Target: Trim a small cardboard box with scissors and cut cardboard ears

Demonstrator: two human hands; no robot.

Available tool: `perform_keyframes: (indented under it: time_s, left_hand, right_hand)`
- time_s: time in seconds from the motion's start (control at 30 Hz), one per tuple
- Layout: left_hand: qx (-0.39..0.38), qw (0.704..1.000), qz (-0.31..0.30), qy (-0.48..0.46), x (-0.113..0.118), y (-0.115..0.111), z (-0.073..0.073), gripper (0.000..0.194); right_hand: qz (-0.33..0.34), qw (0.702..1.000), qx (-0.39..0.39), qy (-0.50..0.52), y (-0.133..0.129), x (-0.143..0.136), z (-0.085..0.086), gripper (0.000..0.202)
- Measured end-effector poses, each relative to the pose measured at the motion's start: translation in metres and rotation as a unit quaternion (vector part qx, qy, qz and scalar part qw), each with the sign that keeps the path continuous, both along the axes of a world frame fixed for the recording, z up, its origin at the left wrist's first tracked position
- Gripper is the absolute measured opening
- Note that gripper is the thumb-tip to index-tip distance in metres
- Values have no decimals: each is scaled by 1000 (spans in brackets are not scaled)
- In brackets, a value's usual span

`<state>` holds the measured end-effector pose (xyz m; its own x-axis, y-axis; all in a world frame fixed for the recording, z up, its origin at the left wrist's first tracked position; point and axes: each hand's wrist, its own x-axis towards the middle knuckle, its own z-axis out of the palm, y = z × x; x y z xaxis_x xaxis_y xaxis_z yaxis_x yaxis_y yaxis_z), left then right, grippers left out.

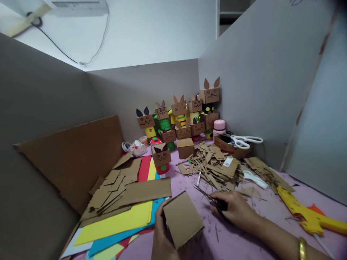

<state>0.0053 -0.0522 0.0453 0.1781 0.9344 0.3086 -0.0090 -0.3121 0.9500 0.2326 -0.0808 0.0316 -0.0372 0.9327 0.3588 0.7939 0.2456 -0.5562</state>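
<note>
Your left fingers (159,219) are curled round a cardboard box (183,219); your right fingers (220,195) grip black scissors (222,205) near it.

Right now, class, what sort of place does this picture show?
Probably a craft table, judging by the yellow glue gun, the heap of cardboard scraps and the box-headed animal figures.

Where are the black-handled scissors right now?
In the head view, the black-handled scissors are in the right hand, right of centre in the lower half, with the cardboard box in the left hand to their left and cardboard scraps beyond.
</note>
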Motion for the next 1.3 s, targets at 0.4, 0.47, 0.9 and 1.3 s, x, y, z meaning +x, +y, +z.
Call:
perform_keyframes:
  time_s: [0.4, 0.47, 0.9, 1.3]
  left_hand:
    - [389, 896, 64, 204, -22, 31, -18, 83]
    - [419, 878, 74, 220, -23, 33, -17, 82]
    - [211, 955, 9, 209, -14, 16, -10, 81]
    - [56, 979, -22, 193, -3, 4, 1, 80]
  right_hand:
    - [4, 1000, -6, 7, 1, 1, -2, 15]
    - [5, 1000, -6, 12, 1, 2, -3, 16]
    - [66, 997, 29, -16, -22, 5, 9, 44]
    - [99, 985, 48, -131, -30, 0, 12, 36]
